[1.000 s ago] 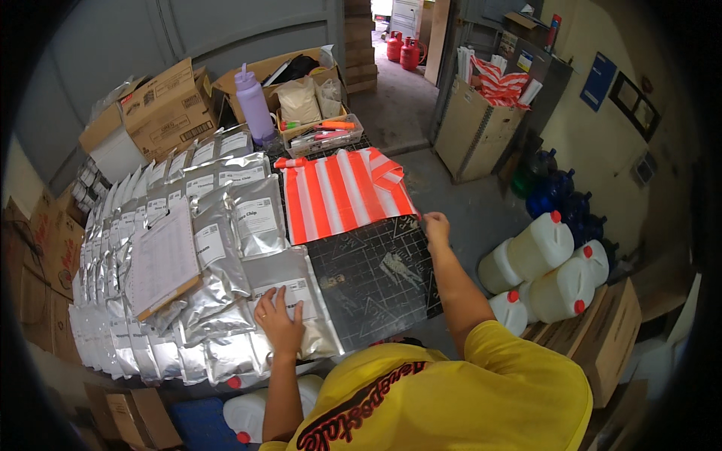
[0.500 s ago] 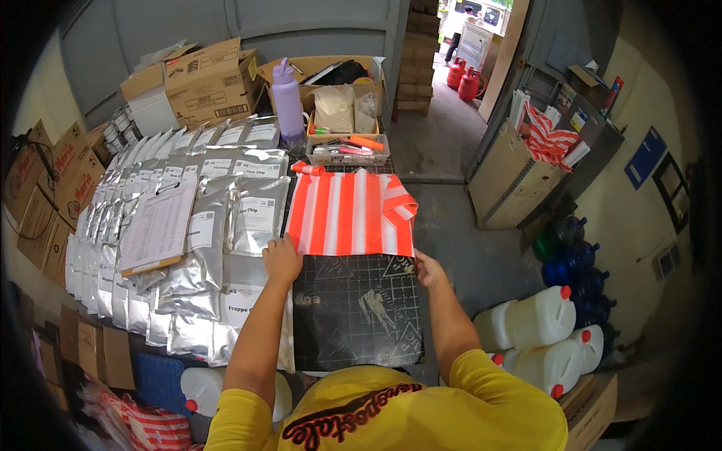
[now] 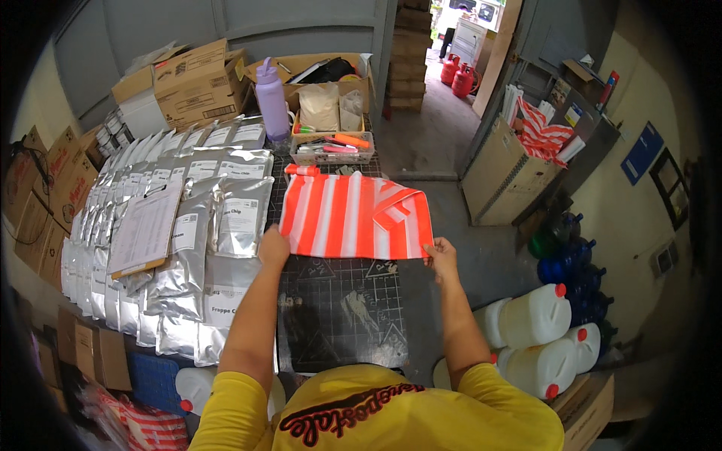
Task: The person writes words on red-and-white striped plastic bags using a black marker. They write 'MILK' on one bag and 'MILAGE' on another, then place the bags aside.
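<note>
An orange-and-white striped plastic bag point(image 3: 331, 214) lies flat across a black gridded cutting mat point(image 3: 338, 304), its right end past the mat's edge. The right hand point(image 3: 442, 259) pinches its near right corner; the left hand point(image 3: 274, 246) is at the near left corner, its grip hidden. Silver pouches point(image 3: 259, 194) carry white labels with dark print; a clipboard's sheet point(image 3: 145, 225) bears tiny, illegible print; red-edged dark lettering crosses the yellow shirt point(image 3: 451, 417).
</note>
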Demonstrator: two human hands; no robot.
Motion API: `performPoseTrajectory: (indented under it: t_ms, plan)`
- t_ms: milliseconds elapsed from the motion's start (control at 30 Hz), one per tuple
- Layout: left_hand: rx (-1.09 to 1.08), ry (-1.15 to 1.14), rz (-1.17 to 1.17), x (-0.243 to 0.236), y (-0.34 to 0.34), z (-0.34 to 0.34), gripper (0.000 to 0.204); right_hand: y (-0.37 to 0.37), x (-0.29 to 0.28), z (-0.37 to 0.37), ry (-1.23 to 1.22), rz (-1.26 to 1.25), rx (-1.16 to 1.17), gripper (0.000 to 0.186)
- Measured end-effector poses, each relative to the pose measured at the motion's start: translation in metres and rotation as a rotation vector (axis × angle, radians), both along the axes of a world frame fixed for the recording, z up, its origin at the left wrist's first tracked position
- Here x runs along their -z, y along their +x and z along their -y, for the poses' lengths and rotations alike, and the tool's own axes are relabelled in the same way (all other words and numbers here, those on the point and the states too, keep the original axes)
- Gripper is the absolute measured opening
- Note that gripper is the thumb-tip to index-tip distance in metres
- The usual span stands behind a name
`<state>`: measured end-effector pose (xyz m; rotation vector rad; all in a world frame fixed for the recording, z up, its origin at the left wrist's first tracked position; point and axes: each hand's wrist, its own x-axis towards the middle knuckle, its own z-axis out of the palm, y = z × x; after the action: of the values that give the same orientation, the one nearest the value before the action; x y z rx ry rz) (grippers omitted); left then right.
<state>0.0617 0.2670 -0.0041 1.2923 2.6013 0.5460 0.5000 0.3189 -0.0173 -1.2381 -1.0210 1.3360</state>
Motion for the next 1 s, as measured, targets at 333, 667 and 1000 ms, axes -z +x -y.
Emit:
performPoseTrajectory:
  t_ms: [333, 667, 1000]
  plan:
    - [0.155, 0.660, -0.199, -0.112, -0.073, 0.068, 0.055, -0.059, -0.051, 0.019, 0.373, 0.075, 0.083, 0.009]
    - [0.217, 0.010, -0.230, -0.009, -0.017, 0.216, 0.049, -0.030, -0.007, 0.104, 0.258, 1.016, -0.004, 0.019]
    - [0.146, 0.197, -0.248, -0.002, 0.004, 0.224, 0.059, -0.102, -0.018, 0.045, 0.496, 1.056, -0.310, 0.031]
